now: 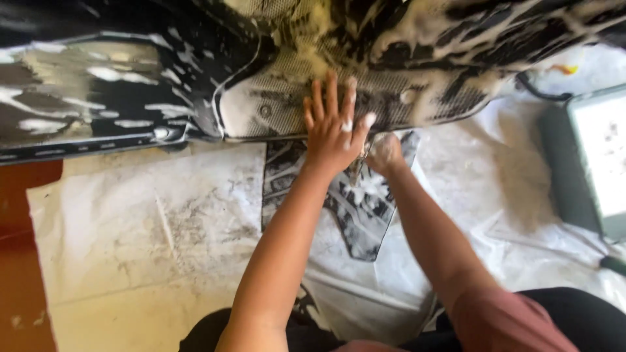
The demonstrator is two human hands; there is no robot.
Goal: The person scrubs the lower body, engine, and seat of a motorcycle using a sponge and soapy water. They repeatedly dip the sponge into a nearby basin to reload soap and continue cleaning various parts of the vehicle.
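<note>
A long black car body panel (130, 85) with a carbon-weave lower part lies across the top of the view, streaked with white soap foam. My left hand (334, 130) rests flat on its lower edge, fingers spread and dotted with foam. My right hand (385, 153) reaches under that edge just to the right, curled into a fist; whether it holds anything is hidden. Beneath both hands lies a smaller dark patterned panel piece (358, 215), also foamy.
A dirty white sheet (143, 228) covers the floor under the parts. Bare red-brown floor (19, 261) shows at the left. A grey-framed flat object (596, 156) lies at the right edge, with a black cable (538, 91) near it. My knees are at the bottom.
</note>
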